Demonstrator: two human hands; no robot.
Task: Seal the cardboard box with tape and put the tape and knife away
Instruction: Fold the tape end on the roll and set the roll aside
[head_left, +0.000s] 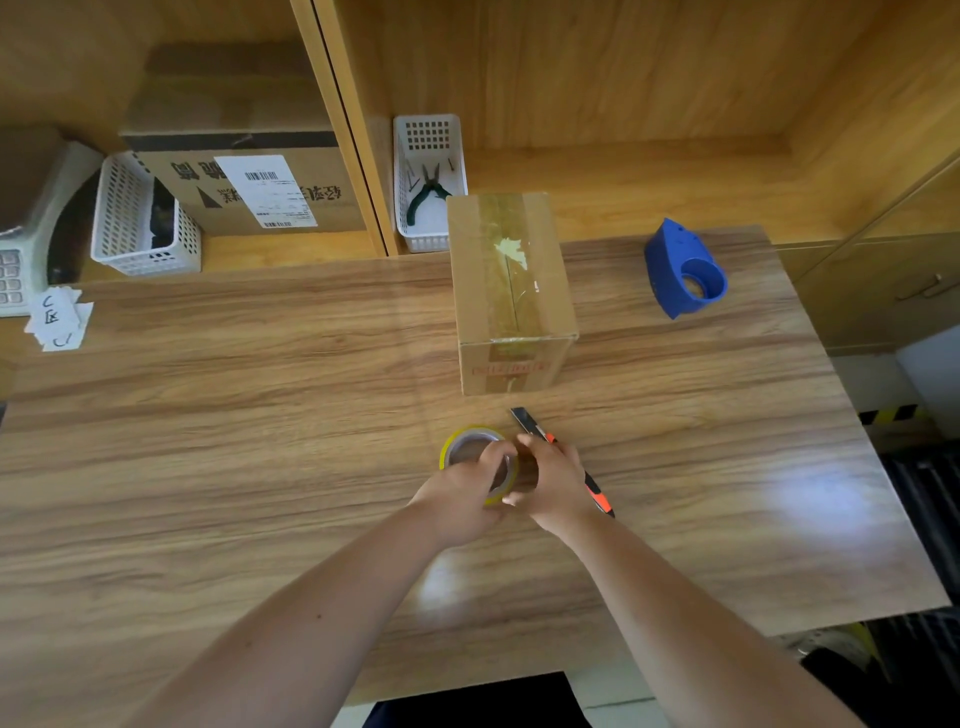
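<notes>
A small cardboard box (511, 291) stands on the wooden table (234, 441), its flaps closed, with old clear tape along its top seam. In front of it, my left hand (462, 493) grips a yellow-edged roll of clear tape (470, 447) just above the table. My right hand (553, 483) pinches at the roll's right side, where the tape end is. An orange-and-black utility knife (535, 426) lies on the table under my right hand; its middle is hidden by the hand.
A blue tape dispenser (685, 270) sits at the table's far right. Behind the box a white basket (415, 150) holds green pliers (428, 189). On the left shelf are a second basket (130, 218), a large carton (249, 182) and paper slips (60, 319).
</notes>
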